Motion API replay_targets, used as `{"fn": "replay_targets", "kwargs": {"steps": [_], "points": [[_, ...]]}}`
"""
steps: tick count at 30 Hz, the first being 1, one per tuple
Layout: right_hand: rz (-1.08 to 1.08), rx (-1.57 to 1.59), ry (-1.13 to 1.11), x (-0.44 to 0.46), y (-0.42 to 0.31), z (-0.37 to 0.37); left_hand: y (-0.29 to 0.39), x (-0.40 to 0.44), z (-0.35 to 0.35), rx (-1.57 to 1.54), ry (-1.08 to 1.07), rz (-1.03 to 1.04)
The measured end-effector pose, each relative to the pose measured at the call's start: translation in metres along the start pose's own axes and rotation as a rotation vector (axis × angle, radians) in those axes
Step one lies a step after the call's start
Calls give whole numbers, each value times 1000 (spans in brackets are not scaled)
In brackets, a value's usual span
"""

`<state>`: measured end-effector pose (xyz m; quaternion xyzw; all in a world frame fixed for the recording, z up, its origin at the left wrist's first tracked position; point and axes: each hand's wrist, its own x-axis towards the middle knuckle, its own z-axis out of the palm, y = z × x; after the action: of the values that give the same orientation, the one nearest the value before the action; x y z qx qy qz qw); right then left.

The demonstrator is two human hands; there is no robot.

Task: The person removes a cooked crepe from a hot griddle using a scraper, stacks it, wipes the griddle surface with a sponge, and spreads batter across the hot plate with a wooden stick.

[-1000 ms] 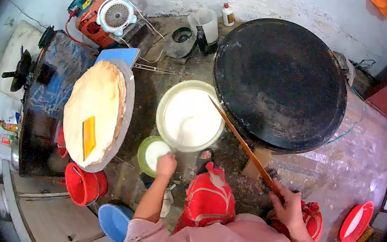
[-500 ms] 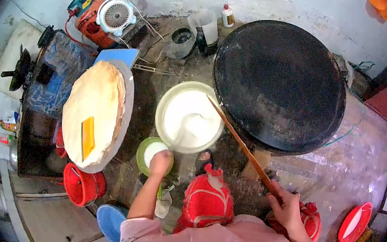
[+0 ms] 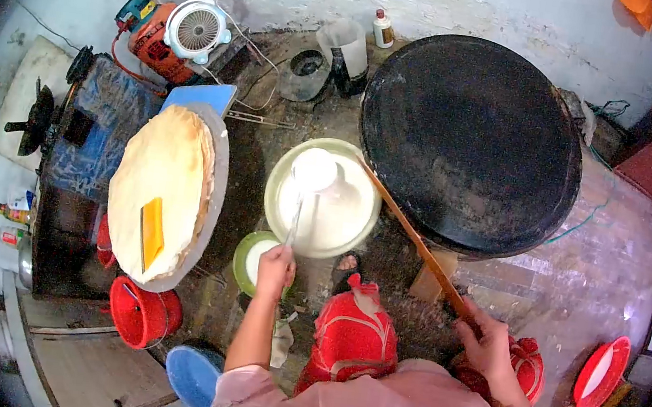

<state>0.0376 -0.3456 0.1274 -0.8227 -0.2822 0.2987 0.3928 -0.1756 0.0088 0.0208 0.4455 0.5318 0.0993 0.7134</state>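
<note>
My left hand (image 3: 277, 269) is closed round the handle of a ladle (image 3: 315, 171), whose bowl is full of white batter. The ladle is over a pale green basin (image 3: 271, 197) of the same white batter (image 3: 347, 214). A smaller green bowl (image 3: 240, 262) with white contents sits partly behind my left hand. In my right hand (image 3: 482, 341) is a long wooden stick (image 3: 420, 249), slanting up to the left, its tip by the basin's right rim. Beyond it lies a large round black griddle (image 3: 472, 140).
On the left, a stack of thin flatbreads (image 3: 160, 159) rests on a round board, a yellow scraper (image 3: 151, 232) on top. Below are a red bucket (image 3: 135, 314) and a blue basin (image 3: 191, 374). A gas cylinder (image 3: 158, 49) and a blower (image 3: 198, 31) stand at the back left.
My left hand has turned the ladle upward, and its filled bowl now shows above the batter. The wooden stick has barely shifted in my right hand.
</note>
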Motion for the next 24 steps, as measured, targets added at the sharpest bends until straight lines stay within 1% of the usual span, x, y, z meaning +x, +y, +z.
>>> {"fn": "replay_targets", "kwargs": {"steps": [2, 3, 6, 7, 8, 10, 11, 12, 14, 16, 18, 20, 22, 24], "points": [[-13, 1, 6, 0, 0, -1, -17, 1, 8, 1212, 417, 623], [-26, 4, 10, 1, -1, -2, -14, -2, 10, 1427, 311, 479], [-44, 33, 14, 2, -1, -2, -8, 6, 24, 1503, 285, 482], [-35, 36, 11, 1, -2, 0, -7, 10, 32, 1441, 402, 468], [-21, 53, 12, 0, -5, 1, -11, 22, 34, 1377, 432, 445], [-25, 65, 15, 2, -9, 1, -25, 38, 37, 1530, 348, 264], [-55, 33, 2, 4, -10, 0, -25, 34, 33, 1523, 358, 267], [-80, 3, -9, 6, -11, -1, -25, 27, 25, 1459, 342, 267], [-30, 43, -22, 6, -14, -4, -18, 11, 7, 1303, 315, 300], [-20, 5, -32, 6, -14, -4, -18, 8, -6, 1253, 455, 284], [-18, 21, -37, 5, -10, 0, -37, 27, -15, 1283, 480, 258], [-25, 35, -32, 6, -5, 3, -67, 53, -7, 1429, 300, 343], [-54, 51, -14, 7, 0, 5, -78, 75, 11, 1313, 192, 417], [-60, 16, 3, 8, -4, 3, -76, 86, 9, 1148, 11, 408]]}}
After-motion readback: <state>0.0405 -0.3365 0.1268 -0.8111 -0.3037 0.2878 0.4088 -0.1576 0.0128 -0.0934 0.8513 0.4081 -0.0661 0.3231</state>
